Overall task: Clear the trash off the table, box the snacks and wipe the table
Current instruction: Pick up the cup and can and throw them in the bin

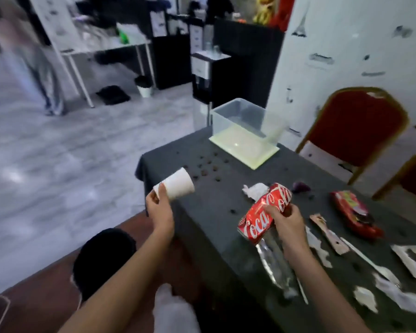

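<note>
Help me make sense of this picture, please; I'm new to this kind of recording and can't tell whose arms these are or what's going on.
There is one picture, from a camera worn on a person's head, looking down at their own bare arms. No machine is involved. The left hand holds a white paper cup tipped on its side past the table's edge. The right hand grips a crushed red Coca-Cola can over the dark table. On the table lie a crumpled tissue, torn wrappers, a red snack packet, scattered crumbs, and, at the far end, a clear plastic box for the snacks. A red chair stands beside the table.
</note>
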